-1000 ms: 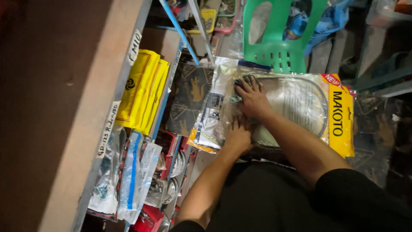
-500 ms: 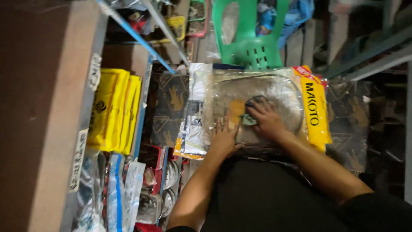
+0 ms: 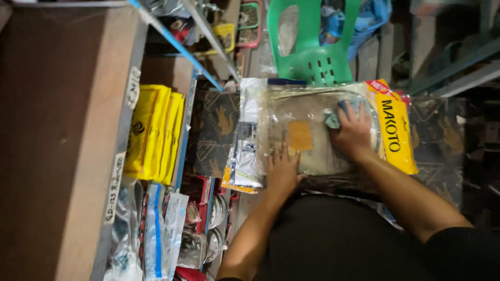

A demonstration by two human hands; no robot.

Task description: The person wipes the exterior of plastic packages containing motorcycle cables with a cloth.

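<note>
Left hand (image 3: pixel 281 171) spread flat, fingers open, palm pressing down on the near edge of a large clear plastic package with a yellow header strip (image 3: pixel 312 130), gripping nothing. Right hand (image 3: pixel 354 132) curled loosely over a small blue-grey cloth (image 3: pixel 333 118), bunched under the fingers and pressed against the plastic near the header end. Package lying flat across the lap and a dark patterned board (image 3: pixel 216 132), just below a green plastic chair back (image 3: pixel 312 41).

To wipe well, probably best: steady pressure from the flat hand so the slippery film cannot slide, short strokes with the cloth toward the yellow strip, care around the square tan label (image 3: pixel 300 136) under the film so the plastic does not crease.

Around: a smaller white-and-silver packet (image 3: pixel 247 156) tucked partly under the package's left edge, touching it. Further left, a stack of yellow plastic packets (image 3: pixel 153 132) standing on edge on a shelf beside a brown wooden board with paper labels (image 3: pixel 78 140); below these, clear bags of metal parts (image 3: pixel 161 229). Blue-painted metal rods (image 3: pixel 172 44) slanting overhead. Little free room: chair close at the far side, shelf stock crowding the left, so sideways sweeps likely to nudge the white packet.
</note>
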